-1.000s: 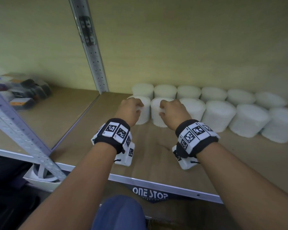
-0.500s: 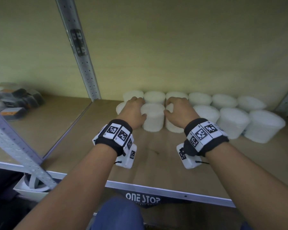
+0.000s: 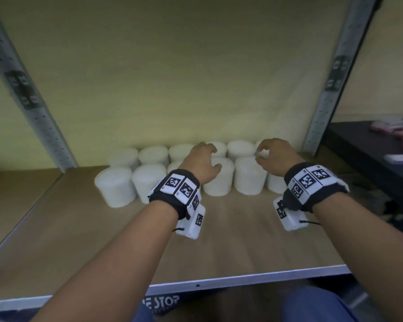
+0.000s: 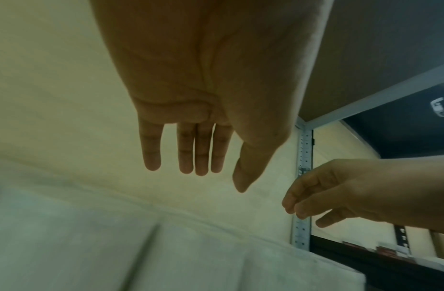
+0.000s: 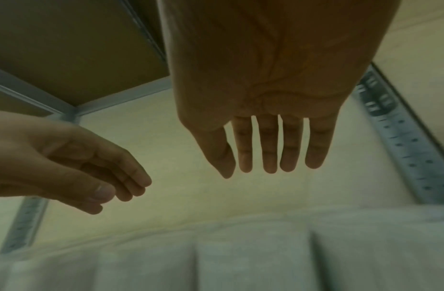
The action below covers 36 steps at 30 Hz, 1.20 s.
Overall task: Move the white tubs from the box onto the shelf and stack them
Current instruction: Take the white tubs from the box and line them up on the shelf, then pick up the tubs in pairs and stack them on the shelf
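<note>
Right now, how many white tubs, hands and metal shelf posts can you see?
White tubs: 12, a few partly hidden behind the hands
Hands: 2, left hand and right hand
Metal posts: 2
Total: 16

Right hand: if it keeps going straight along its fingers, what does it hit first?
Probably the back wall. The right hand hangs open above the white tubs, fingers pointing over their tops. Depth is unclear, so a back-row tub could come first.

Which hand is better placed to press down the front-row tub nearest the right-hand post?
Right. The right hand hovers open above the rightmost tubs, beside the post. The left hand, also open, sits further left over the middle of the rows.
</note>
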Each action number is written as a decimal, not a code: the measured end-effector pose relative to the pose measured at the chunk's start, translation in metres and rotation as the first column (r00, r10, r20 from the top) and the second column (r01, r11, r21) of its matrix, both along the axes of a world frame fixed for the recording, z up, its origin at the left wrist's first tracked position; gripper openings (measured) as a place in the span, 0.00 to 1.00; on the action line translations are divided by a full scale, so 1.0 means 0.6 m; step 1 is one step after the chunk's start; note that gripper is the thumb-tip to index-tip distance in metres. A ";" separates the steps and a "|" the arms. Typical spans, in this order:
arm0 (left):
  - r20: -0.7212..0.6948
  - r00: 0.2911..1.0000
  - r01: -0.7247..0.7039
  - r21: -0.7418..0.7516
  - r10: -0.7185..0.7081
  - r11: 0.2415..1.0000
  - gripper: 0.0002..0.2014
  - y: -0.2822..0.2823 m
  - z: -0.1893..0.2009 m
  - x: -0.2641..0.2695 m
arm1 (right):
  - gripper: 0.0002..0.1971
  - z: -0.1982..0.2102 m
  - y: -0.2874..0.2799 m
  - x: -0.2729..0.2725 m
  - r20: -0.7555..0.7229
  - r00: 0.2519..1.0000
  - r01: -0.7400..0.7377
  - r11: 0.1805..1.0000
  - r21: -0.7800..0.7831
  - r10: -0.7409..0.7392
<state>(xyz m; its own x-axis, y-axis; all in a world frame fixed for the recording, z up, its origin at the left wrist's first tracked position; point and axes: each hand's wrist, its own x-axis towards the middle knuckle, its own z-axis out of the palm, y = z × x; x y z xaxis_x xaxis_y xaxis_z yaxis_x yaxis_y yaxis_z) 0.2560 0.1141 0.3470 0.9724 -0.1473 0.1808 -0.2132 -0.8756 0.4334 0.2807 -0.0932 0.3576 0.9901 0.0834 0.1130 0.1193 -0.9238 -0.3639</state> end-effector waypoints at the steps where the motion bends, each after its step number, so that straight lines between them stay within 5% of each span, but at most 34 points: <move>1: -0.003 1.000 0.020 -0.002 -0.020 1.000 0.24 -0.021 -0.001 0.007 | 0.17 -0.001 -0.020 0.002 -0.010 1.000 0.024 1.000 0.002 -0.024; 13: -0.109 0.994 0.043 0.168 -0.025 0.985 0.30 -0.169 -0.037 0.075 | 0.29 -0.054 -0.109 0.023 -0.124 0.982 0.135 0.987 -0.083 -0.145; 20: -0.065 0.997 0.047 0.113 -0.039 0.992 0.26 -0.175 -0.057 0.078 | 0.31 -0.056 -0.113 0.032 -0.129 0.986 0.074 0.967 -0.243 -0.108; 36: -0.074 0.995 0.067 0.089 -0.061 0.994 0.27 -0.171 -0.063 0.087 | 0.26 -0.047 -0.116 0.044 -0.238 0.969 0.027 0.980 -0.196 -0.074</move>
<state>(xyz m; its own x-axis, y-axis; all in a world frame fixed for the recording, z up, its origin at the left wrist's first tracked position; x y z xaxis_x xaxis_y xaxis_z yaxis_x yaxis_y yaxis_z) 0.3081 0.0116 0.3092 0.9704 -0.2224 0.0941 -0.2415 -0.8979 0.3680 0.3070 -0.1629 0.3295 0.9891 0.0295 -0.1439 0.0010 -0.9810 -0.1940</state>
